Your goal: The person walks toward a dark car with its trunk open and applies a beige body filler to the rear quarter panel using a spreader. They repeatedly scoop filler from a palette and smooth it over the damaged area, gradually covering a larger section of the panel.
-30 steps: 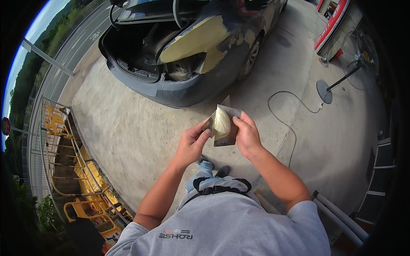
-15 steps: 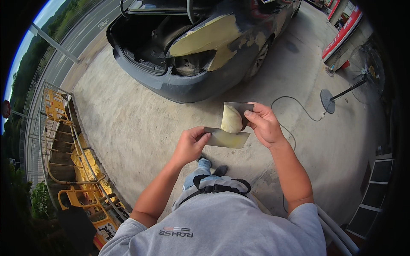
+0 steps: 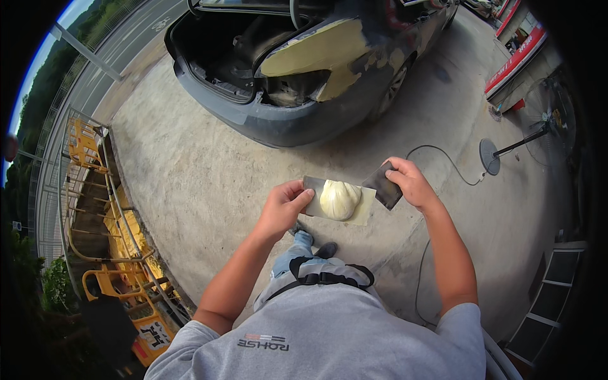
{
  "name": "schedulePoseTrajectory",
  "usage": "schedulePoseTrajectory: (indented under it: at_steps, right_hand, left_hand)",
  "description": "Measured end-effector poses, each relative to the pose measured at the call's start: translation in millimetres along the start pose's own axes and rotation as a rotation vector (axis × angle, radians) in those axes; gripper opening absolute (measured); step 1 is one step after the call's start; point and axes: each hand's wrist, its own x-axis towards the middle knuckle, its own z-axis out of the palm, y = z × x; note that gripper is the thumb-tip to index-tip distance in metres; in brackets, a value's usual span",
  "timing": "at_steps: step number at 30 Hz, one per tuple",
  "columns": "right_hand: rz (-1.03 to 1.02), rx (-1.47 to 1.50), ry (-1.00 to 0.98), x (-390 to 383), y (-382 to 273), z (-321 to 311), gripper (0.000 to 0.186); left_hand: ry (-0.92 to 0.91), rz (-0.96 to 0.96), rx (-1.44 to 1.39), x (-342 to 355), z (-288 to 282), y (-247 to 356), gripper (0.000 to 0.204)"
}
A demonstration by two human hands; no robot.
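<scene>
My left hand [image 3: 286, 204] pinches the left end of a flat, thin putty spreader [image 3: 360, 214], thumb on top. A thick, pale-yellow lump of body filler [image 3: 340, 200] sits on that spreader's face. In my right hand [image 3: 410, 182], closed between thumb and fingers, is a dark rectangular putty spreader [image 3: 384, 187]. Its near corner reaches close to the right end of the left spreader; whether they touch I cannot tell. Ahead stands a dark grey car [image 3: 278, 123] with its trunk open and dried yellowish filler [image 3: 316, 54] over its rear side panel.
A pedestal fan [image 3: 489, 156] stands at the right, and a black cable [image 3: 448, 154] curves over the concrete floor. Yellow barriers [image 3: 130, 297] and metal railing line the left side. A dark panelled frame [image 3: 550, 291] is at the right edge.
The filler lump has passed from the right spreader onto the left one. My right hand has moved right and slightly down, turning its spreader. The view has shifted slightly.
</scene>
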Motion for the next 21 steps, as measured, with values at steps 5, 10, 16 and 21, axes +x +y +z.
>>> schedulePoseTrajectory:
  at_steps: [5, 10, 16, 21]
  right_hand:
    - [-0.032, 0.725, -0.382, 32.5, -9.6, 15.1, 0.019]
    - [0.02, 0.54, -0.477, 36.6, -3.0, 44.5, 0.019]
    - [0.185, 0.339, -0.415, 16.9, 58.8, 27.4, 0.024]
    - [0.35, 0.581, -0.049, 2.6, 92.1, 6.1, 0.019]
  left_hand:
    - [-0.376, -0.157, 0.175, 10.7, 35.4, 1.9, 0.018]
    - [-0.43, -0.125, 0.202, 16.3, 42.9, 4.1, 0.018]
    - [-0.37, -0.142, 0.12, 7.1, 20.8, 8.3, 0.019]
    - [-0.166, -0.181, -0.221, 0.9, 4.5, 16.9, 0.02]
